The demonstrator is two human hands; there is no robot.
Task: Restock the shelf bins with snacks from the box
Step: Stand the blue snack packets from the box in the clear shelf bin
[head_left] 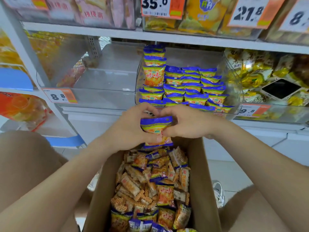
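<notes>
Blue-and-yellow wrappers everywhere, and we have a small stack of snack packets (157, 129) pinched between both hands, right above the far end of the cardboard box (203, 178). Our left hand (128, 129) curls around the stack's left side, thumb across the lower front; our right hand (187, 123) closes on it from the right, fingers curved over the top corner. The fingertips of both hands nearly meet above the packets. How many packets are in that grip, we cannot tell.

Down in the box, we see loose packets (155, 185) heaped in a jumble: more of the blue-and-yellow kind mixed with orange-checked ones.

Straight ahead, the clear shelf bin (234, 96) holds the same blue-and-yellow packets in rows (189, 87), with a taller column (153, 71) at its left side. To the left of it sits a clear bin (108, 84) with bare floor showing, an orange price tag (59, 96) at its front corner. To the right, a bin of gold-wrapped snacks (250, 76) has a phone (280, 88) lying on top.
</notes>
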